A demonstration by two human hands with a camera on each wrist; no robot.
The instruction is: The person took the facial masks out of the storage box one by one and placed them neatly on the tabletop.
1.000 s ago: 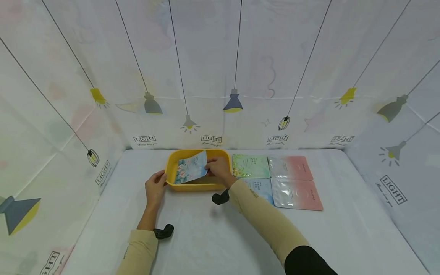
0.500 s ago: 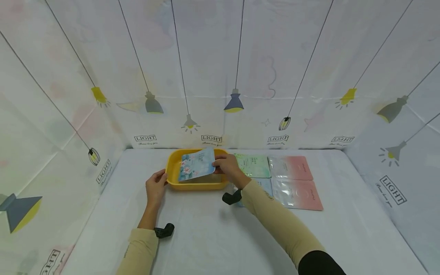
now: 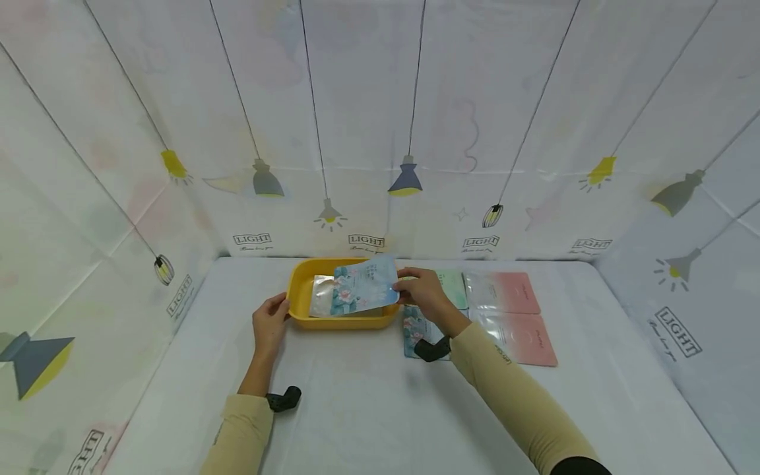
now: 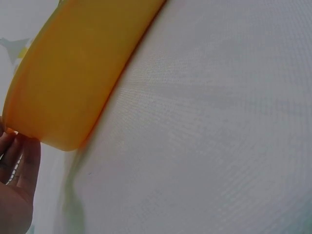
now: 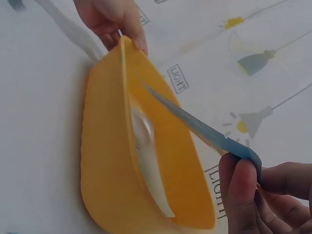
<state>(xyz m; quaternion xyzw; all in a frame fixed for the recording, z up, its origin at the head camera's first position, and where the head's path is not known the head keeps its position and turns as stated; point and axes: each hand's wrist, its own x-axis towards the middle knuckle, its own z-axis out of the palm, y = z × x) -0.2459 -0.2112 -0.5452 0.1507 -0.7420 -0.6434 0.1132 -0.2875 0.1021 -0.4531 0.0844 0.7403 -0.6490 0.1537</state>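
My left hand (image 3: 270, 323) holds the left end of a yellow plastic tray (image 3: 341, 324); in the right wrist view its thumb lies inside the rim and its fingers outside. My right hand (image 3: 424, 290) pinches the right edge of a blue sheet mask packet (image 3: 365, 287) with a flower print. That packet is raised and tilted over the tray's right half, seen nearly edge-on in the right wrist view. Beneath it a silvery packet (image 3: 321, 297) lies in the tray, partly hidden. The left wrist view shows the tray's outer wall (image 4: 73, 73) and my left fingers (image 4: 30, 163) at its corner.
Right of the tray, flat packets lie in two rows on the white tablecloth (image 3: 356, 402): a green one (image 3: 454, 284), a blue one (image 3: 413, 330) partly under my right wrist, and two pink-and-silver ones (image 3: 516, 290). A lamp-patterned cloth wall (image 3: 356, 132) rises behind.
My right hand has drawn the blue packet up and to the right across the tray, uncovering the silvery packet. The left hand stays at the tray's left end.
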